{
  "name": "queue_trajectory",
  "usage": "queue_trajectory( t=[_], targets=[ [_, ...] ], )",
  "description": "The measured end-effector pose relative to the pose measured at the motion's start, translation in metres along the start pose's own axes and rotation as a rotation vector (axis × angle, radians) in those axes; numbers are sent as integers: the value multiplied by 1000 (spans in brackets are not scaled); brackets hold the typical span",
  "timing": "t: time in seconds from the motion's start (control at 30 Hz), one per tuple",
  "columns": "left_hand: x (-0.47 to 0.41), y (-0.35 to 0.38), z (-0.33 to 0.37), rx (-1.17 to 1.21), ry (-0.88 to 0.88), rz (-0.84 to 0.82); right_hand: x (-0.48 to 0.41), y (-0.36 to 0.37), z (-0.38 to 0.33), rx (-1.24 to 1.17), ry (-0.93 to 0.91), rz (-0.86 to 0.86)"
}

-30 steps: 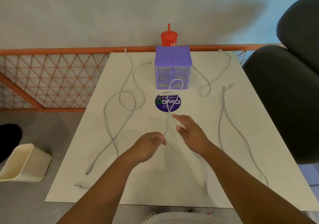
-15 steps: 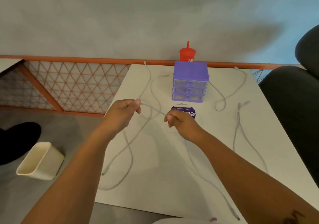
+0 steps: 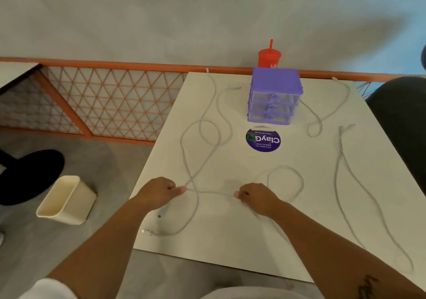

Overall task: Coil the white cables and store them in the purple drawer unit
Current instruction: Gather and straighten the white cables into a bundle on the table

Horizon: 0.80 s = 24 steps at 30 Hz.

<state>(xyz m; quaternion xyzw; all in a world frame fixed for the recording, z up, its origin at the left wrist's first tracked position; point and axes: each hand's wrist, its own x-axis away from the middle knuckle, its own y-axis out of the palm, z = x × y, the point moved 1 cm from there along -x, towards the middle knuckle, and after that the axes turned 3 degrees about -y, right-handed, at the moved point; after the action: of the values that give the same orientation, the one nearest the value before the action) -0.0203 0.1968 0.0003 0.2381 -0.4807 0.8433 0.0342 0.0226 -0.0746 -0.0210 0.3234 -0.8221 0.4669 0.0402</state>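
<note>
A white cable (image 3: 211, 193) runs taut between my two hands just above the white table (image 3: 230, 252). My left hand (image 3: 159, 193) pinches one end of the stretch near the table's left edge, with the plug end hanging below it. My right hand (image 3: 255, 198) pinches the same cable, whose rest loops off to the right (image 3: 299, 181). The purple drawer unit (image 3: 274, 97) stands at the back of the table, all three drawers closed. Other white cables lie loose: one at the left (image 3: 202, 142), one at the back right (image 3: 318, 123), one along the right (image 3: 341, 183).
A round purple sticker (image 3: 262, 140) lies in front of the drawer unit. A red cup with a straw (image 3: 269, 57) stands behind the unit. A cream bin (image 3: 66, 199) sits on the floor at the left, an orange lattice railing (image 3: 103, 105) behind it, a dark chair (image 3: 401, 118) at the right.
Both hands have dropped toward the near table edge and moved apart, drawing the cable straight between them. The view has swung left and down.
</note>
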Motion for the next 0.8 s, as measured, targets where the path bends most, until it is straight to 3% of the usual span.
queue_trajectory(
  t=[0.33,0.57,0.8],
  targets=[
    [-8,40,12,-274,-27,-34,29,30,36,304,267,50],
    [-16,48,14,-278,-92,-94,42,32,42,317,320,90],
    [-19,49,17,-191,-172,-91,56,-12,55,146,310,138]
  ],
)
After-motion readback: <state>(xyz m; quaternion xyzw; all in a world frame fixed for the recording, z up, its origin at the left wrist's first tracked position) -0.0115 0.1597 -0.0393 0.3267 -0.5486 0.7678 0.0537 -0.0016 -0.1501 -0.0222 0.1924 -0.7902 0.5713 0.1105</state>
